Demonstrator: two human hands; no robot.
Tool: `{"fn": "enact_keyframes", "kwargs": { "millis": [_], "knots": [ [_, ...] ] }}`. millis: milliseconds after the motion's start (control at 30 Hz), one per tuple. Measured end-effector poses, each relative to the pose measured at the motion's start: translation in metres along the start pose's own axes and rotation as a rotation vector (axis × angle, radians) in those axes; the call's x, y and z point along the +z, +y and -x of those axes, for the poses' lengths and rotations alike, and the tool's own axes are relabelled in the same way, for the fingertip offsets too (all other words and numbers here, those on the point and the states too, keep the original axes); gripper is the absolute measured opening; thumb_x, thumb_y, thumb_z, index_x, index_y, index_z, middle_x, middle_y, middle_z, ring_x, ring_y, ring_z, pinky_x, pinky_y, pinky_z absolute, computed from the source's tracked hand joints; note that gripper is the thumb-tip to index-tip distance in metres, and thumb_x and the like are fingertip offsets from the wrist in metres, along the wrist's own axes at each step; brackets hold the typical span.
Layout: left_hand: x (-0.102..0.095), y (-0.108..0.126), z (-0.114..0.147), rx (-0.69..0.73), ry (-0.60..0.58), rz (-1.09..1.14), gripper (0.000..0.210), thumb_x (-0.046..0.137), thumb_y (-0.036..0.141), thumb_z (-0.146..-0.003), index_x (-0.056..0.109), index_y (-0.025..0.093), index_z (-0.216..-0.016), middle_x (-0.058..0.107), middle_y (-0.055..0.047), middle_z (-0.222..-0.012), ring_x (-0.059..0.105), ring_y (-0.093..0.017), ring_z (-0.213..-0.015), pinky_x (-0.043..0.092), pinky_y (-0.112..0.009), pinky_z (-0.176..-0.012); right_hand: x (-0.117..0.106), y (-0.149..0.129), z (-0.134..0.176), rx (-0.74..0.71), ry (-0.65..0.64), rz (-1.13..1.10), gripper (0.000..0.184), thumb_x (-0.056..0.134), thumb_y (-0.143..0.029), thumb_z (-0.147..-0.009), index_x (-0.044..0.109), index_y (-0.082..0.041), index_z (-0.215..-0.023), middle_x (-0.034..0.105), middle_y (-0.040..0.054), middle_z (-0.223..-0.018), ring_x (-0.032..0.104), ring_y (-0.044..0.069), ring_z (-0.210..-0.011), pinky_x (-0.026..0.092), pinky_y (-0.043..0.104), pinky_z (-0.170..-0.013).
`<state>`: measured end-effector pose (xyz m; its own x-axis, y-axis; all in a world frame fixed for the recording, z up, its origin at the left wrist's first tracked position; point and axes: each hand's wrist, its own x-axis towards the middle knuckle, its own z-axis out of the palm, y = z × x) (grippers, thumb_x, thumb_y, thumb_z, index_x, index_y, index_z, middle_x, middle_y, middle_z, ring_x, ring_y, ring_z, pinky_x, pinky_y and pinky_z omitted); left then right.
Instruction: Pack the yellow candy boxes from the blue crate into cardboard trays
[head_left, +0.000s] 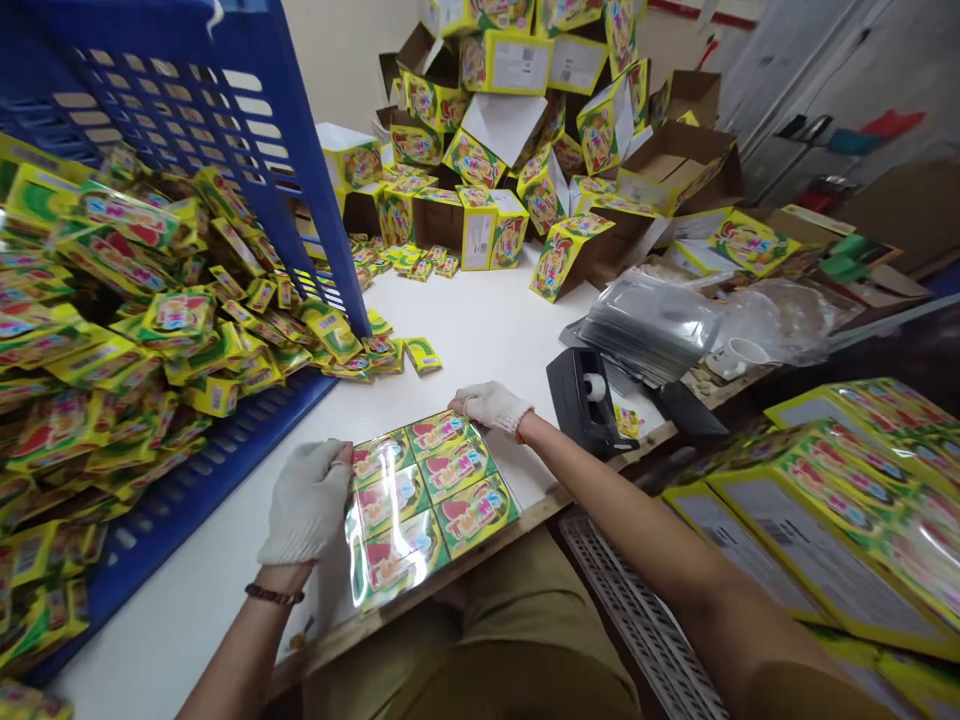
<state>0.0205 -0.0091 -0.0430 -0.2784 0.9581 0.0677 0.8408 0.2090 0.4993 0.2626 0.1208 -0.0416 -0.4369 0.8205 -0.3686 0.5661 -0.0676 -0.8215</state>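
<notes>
A flat pack of several small yellow-green candy boxes (pixel 427 500), under shiny clear plastic, lies on the white table (pixel 480 310) at its front edge. My left hand (pixel 311 500), in a white knit glove, grips the pack's left side near the far corner. At the far right corner, my gloved right hand (pixel 491 405) holds the pack, its fingertips bare at the edge. The undersides of both grips are hidden. Beyond my right forearm stands a black tape dispenser (pixel 581 400) with a roll in it.
A blue crate (pixel 315 180) full of small candy boxes (pixel 180 320) leans open on the left. Open display cartons (pixel 480 150) are piled at the back. Clear plastic sleeves (pixel 649 320) and a white cup (pixel 739 357) lie right. Filled cartons (pixel 825 500) are stacked lower right.
</notes>
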Motion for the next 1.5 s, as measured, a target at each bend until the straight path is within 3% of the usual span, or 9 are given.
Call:
{"fn": "enact_keyframes", "kwargs": {
  "millis": [133,267,500,700,800,933,1100,1400,1500],
  "knots": [
    [0.005,0.041,-0.005,0.55,-0.145,-0.421,0.036,0.041,0.019,-0.087,0.066,0.021,-0.112,0.061,-0.012,-0.126,0.055,-0.029,-0.111,0.041,-0.043,-0.092,0.008,0.004,0.003,0.011,0.058,-0.074,0.02,0.051,-0.028,-0.084,0.065,-0.016,-0.079,0.057,-0.0022,-0.061,0.051,0.011,-0.053,0.04,0.021,-0.048],
    [0.03,0.086,-0.009,0.746,-0.228,-0.48,0.039,0.039,0.019,-0.091,0.057,0.02,-0.126,0.049,-0.013,-0.142,0.051,-0.031,-0.118,0.041,-0.048,-0.09,0.011,0.014,0.026,-0.068,0.089,0.02,0.024,0.051,-0.021,-0.085,0.068,-0.016,-0.102,0.069,0.0016,-0.086,0.059,0.014,-0.073,0.048,0.023,-0.066],
    [0.049,0.105,-0.009,0.745,-0.217,-0.392,0.048,0.046,0.048,-0.092,0.056,0.025,-0.133,0.044,-0.016,-0.147,0.044,-0.036,-0.125,0.034,-0.055,-0.098,0.028,0.046,0.122,-0.091,0.008,-0.019,0.021,0.044,-0.016,-0.089,0.063,-0.016,-0.098,0.058,-0.0008,-0.081,0.055,0.008,-0.054,0.047,0.021,-0.059],
    [0.052,0.113,0.004,0.699,-0.179,-0.459,0.076,0.051,0.07,-0.081,0.054,0.02,-0.137,0.04,-0.024,-0.147,0.038,-0.046,-0.128,0.026,-0.064,-0.1,0.051,0.067,0.145,-0.205,0.279,0.006,0.017,0.047,-0.017,-0.089,0.06,-0.019,-0.079,0.055,0.0013,-0.082,0.058,0.012,-0.07,0.051,0.025,-0.069],
    [0.054,0.114,0.003,0.701,-0.167,-0.483,0.076,0.052,0.068,-0.08,0.053,0.018,-0.138,0.041,-0.025,-0.146,0.038,-0.046,-0.128,0.027,-0.065,-0.099,0.018,0.079,0.148,-0.331,0.446,0.145,0.014,0.051,-0.021,-0.089,0.064,-0.02,-0.085,0.06,0.0038,-0.081,0.059,0.018,-0.082,0.05,0.03,-0.08],
    [0.056,0.113,0.001,0.701,-0.167,-0.49,0.073,0.053,0.063,-0.08,0.053,0.019,-0.138,0.042,-0.024,-0.145,0.039,-0.046,-0.126,0.028,-0.064,-0.098,-0.058,0.101,0.155,-0.128,1.015,0.246,0.019,0.05,-0.028,-0.087,0.066,-0.018,-0.089,0.064,0.0096,-0.093,0.058,0.023,-0.093,0.045,0.037,-0.09],
    [0.056,0.112,0.0,0.697,-0.165,-0.511,0.072,0.05,0.065,-0.08,0.054,0.021,-0.137,0.043,-0.023,-0.145,0.04,-0.044,-0.126,0.03,-0.062,-0.097,-0.095,0.126,0.14,0.141,0.817,0.041,0.024,0.057,-0.039,-0.079,0.065,-0.019,-0.069,0.064,0.0043,-0.075,0.058,0.021,-0.08,0.046,0.032,-0.078],
    [0.057,0.111,-0.001,0.764,-0.113,-0.514,0.071,0.048,0.064,-0.082,0.056,0.018,-0.136,0.043,-0.026,-0.143,0.042,-0.047,-0.124,0.034,-0.063,-0.093,-0.053,0.118,0.16,0.034,1.077,-0.031,0.032,0.056,-0.048,-0.074,0.05,-0.021,-0.057,0.057,0.0054,-0.08,0.053,0.02,-0.078,0.044,0.03,-0.074],
    [0.056,0.111,-0.001,0.77,-0.106,-0.523,0.073,0.047,0.065,-0.082,0.056,0.017,-0.136,0.042,-0.027,-0.144,0.041,-0.048,-0.124,0.034,-0.063,-0.092,-0.037,0.126,0.168,0.117,0.989,-0.201,0.033,0.055,-0.053,-0.074,0.051,-0.021,-0.063,0.053,0.0023,-0.068,0.048,0.017,-0.065,0.042,0.029,-0.064]
  ]
}}
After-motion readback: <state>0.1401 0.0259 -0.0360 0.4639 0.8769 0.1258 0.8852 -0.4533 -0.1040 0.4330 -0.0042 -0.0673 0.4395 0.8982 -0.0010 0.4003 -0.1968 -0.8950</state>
